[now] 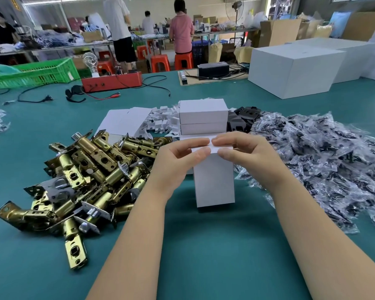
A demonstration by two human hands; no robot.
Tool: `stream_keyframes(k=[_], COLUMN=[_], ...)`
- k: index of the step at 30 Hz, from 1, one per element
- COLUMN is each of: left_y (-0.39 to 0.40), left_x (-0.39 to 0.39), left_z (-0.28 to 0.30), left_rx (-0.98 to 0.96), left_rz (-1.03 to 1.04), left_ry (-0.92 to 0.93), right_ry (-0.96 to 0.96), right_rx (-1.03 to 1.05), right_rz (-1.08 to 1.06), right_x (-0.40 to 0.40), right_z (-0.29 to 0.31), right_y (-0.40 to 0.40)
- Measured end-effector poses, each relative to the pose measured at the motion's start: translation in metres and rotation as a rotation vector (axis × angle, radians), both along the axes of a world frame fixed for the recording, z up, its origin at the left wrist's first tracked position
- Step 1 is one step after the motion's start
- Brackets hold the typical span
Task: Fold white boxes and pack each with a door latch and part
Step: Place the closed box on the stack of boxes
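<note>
A small white box [214,185] stands upright on the teal table in front of me. My left hand [178,161] and my right hand [245,152] both pinch its top flap between thumb and fingers, fingertips nearly touching at the middle. A heap of brass door latches [91,176] lies to the left. To the right spreads a pile of dark parts in clear plastic bags [325,161]. Behind the held box, two closed white boxes [204,118] are stacked. Flat white box blanks [123,122] lie to their left.
Small white card inserts [162,120] and black plates [243,119] lie around the stack. A large white carton [290,72] stands at the back right. A red device [113,82] with cables and a green crate [35,73] sit far left. People work at benches behind.
</note>
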State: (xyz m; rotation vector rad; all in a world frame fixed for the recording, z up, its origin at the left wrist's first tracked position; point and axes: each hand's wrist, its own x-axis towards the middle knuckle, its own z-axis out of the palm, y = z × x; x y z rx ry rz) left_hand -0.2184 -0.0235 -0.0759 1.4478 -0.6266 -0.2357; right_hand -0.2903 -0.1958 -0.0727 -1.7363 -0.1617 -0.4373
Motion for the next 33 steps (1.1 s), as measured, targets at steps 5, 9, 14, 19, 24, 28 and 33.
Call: stream_keyframes(k=[5, 9, 14, 19, 24, 28, 33], left_y=[-0.002, -0.005, -0.001, 0.000, 0.000, 0.000, 0.000], left_x=[-0.005, -0.007, -0.005, -0.004, -0.005, -0.003, -0.003], left_z=[0.001, 0.002, 0.006, 0.007, 0.006, 0.005, 0.003], left_rx=[0.063, 0.017, 0.027, 0.006, -0.059, -0.054, -0.011], left_rz=[0.083, 0.148, 0.092, 0.019, 0.016, 0.043, 0.128], left_ry=[-0.176, -0.231, -0.174, -0.051, 0.012, -0.023, -0.159], right_ry=[0.022, -0.039, -0.040, 0.034, 0.028, 0.021, 0.013], right_rx=[0.043, 0.115, 0.132, 0.084, -0.007, -0.035, -0.067], right_rz=[-0.044, -0.130, -0.126, -0.123, -0.154, -0.169, -0.179], right_x=[0.000, 0.003, 0.003, 0.004, 0.002, 0.001, 0.000], right_z=[0.003, 0.004, 0.007, 0.006, 0.004, 0.005, 0.007], right_y=[0.002, 0.010, 0.012, 0.007, 0.009, 0.010, 0.010])
